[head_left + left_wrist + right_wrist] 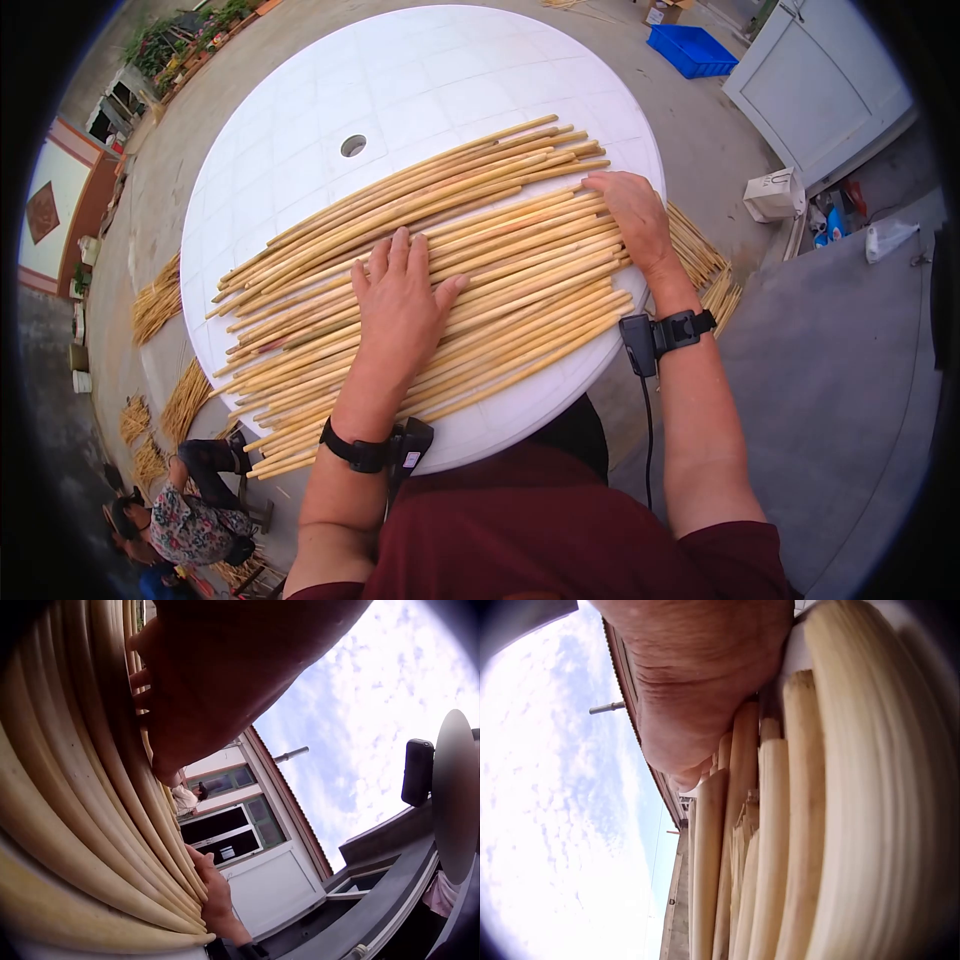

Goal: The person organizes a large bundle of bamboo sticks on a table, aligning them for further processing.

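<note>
Many long, thin peeled wooden sticks (540, 275) lie side by side across a round white table (450, 60). A narrow gap at their right end parts the far group of sticks (430, 190) from the nearer ones. My left hand (400, 305) rests on the middle of the layer, fingers spread and palm down. At the right ends my right hand (640, 220) touches the sticks, its fingertips on the far side of the nearer group. Cut stick ends (772, 795) show close below that hand in the right wrist view, some uneven or splintered.
The table has a round hole (353, 146) beyond the sticks. Bundles of sticks (158, 303) lie on the ground at left, and more (700, 250) at right. A seated person (195, 525) is at lower left. A blue crate (692, 52) and a white door (825, 85) stand at upper right.
</note>
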